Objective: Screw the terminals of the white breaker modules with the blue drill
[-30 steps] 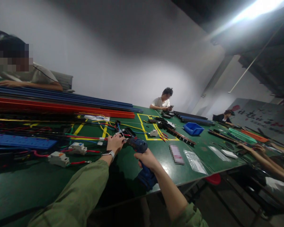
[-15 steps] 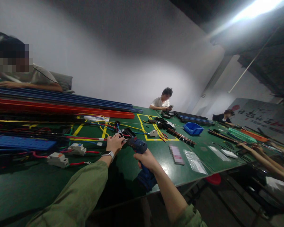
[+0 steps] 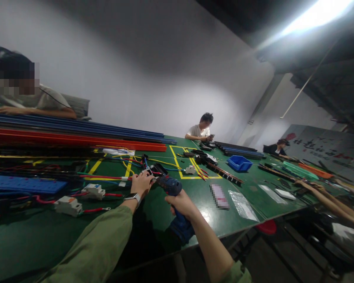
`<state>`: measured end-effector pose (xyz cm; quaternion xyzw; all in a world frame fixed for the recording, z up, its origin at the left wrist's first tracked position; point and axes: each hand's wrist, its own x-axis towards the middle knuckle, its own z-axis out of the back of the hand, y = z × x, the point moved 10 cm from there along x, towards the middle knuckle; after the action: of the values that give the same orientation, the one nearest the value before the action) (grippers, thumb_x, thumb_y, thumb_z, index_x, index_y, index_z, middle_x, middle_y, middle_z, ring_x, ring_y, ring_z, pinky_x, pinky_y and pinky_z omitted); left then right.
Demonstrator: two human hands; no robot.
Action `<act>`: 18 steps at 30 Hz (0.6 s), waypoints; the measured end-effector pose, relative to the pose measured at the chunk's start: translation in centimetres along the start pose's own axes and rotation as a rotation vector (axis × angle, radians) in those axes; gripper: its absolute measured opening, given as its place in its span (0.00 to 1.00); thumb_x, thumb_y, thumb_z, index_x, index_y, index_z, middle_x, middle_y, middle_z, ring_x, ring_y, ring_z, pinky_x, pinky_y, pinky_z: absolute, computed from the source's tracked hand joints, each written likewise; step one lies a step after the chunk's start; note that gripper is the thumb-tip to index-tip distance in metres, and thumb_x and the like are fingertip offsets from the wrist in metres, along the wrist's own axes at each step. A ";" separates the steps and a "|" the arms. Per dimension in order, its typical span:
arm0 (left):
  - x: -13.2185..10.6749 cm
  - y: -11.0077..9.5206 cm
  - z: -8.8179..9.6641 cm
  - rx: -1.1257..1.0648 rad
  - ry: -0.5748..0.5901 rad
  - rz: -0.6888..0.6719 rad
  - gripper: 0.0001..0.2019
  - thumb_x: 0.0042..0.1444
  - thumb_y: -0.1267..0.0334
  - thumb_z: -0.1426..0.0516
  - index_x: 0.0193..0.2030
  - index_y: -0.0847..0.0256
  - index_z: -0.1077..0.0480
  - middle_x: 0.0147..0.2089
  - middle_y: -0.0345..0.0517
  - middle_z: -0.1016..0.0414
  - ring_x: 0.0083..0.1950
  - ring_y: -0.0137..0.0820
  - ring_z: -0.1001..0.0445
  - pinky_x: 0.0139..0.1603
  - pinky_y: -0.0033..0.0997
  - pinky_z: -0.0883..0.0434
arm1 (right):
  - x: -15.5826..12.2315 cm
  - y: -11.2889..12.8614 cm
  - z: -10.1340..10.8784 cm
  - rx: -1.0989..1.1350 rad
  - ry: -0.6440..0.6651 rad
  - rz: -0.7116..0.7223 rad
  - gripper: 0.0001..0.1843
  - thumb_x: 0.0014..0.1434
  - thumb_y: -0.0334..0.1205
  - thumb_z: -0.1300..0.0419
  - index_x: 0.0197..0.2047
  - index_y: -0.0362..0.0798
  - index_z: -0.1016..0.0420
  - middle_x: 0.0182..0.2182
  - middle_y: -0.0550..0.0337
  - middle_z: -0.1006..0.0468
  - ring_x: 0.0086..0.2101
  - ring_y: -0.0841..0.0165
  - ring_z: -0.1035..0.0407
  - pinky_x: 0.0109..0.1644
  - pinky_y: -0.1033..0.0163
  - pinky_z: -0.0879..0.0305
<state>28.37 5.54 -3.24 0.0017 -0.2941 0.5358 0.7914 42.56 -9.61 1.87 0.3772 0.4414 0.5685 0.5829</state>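
My right hand (image 3: 181,202) is wrapped round the handle of a blue cordless drill (image 3: 172,186). The drill's front end points left, at a small black-and-white part (image 3: 149,172) with wires running to it. My left hand (image 3: 141,184) grips that part, its fingers closed over the near side; a watch is on the wrist. Beside the part lies a black housing (image 3: 159,169). Red and blue wires lead left from my left hand. Two white circuit breakers, one nearer (image 3: 68,206) and one farther (image 3: 93,191), lie to the left with red leads.
A blue power strip (image 3: 26,181) and long orange (image 3: 76,139) and blue rails stretch along the left. A blue bin (image 3: 239,163), a phone (image 3: 220,196) and a plastic bag (image 3: 243,205) lie right. Several people sit round the green table; a co-worker's arms (image 3: 321,192) reach in at right.
The view has shifted slightly. My left hand stays on the wired part and my right hand still holds the drill against or close to it.
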 end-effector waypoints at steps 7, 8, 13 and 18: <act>0.0 -0.1 0.2 -0.002 0.000 0.002 0.13 0.63 0.52 0.48 0.46 0.44 0.23 0.54 0.50 0.27 0.53 0.44 0.33 0.55 0.51 0.48 | 0.4 -0.7 0.3 0.014 -0.010 0.002 0.07 0.52 0.36 0.39 0.34 0.48 0.34 0.14 0.71 0.37 0.15 0.73 0.39 0.18 0.71 0.46; 0.0 0.0 0.2 -0.006 0.004 0.005 0.13 0.63 0.52 0.48 0.47 0.44 0.23 0.54 0.49 0.27 0.53 0.44 0.33 0.55 0.51 0.48 | 0.4 -0.7 0.3 0.014 -0.009 0.004 0.07 0.52 0.36 0.39 0.35 0.48 0.33 0.14 0.71 0.37 0.15 0.73 0.38 0.18 0.71 0.46; -0.1 -0.1 0.3 -0.014 0.012 0.004 0.13 0.63 0.52 0.47 0.47 0.44 0.23 0.54 0.49 0.27 0.54 0.44 0.33 0.56 0.51 0.48 | 0.3 -0.8 0.4 0.013 -0.019 -0.012 0.08 0.52 0.36 0.39 0.36 0.48 0.33 0.13 0.72 0.37 0.14 0.74 0.39 0.18 0.71 0.46; -0.1 -0.1 0.1 0.009 0.023 0.002 0.13 0.64 0.51 0.48 0.47 0.44 0.23 0.54 0.48 0.27 0.54 0.43 0.33 0.56 0.51 0.47 | 0.1 -0.6 0.2 0.005 -0.010 -0.018 0.07 0.52 0.35 0.40 0.35 0.48 0.33 0.13 0.72 0.38 0.14 0.74 0.39 0.18 0.71 0.46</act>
<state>28.35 5.41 -3.19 -0.0014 -0.2825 0.5377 0.7944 42.96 -9.53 1.42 0.3776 0.4431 0.5602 0.5893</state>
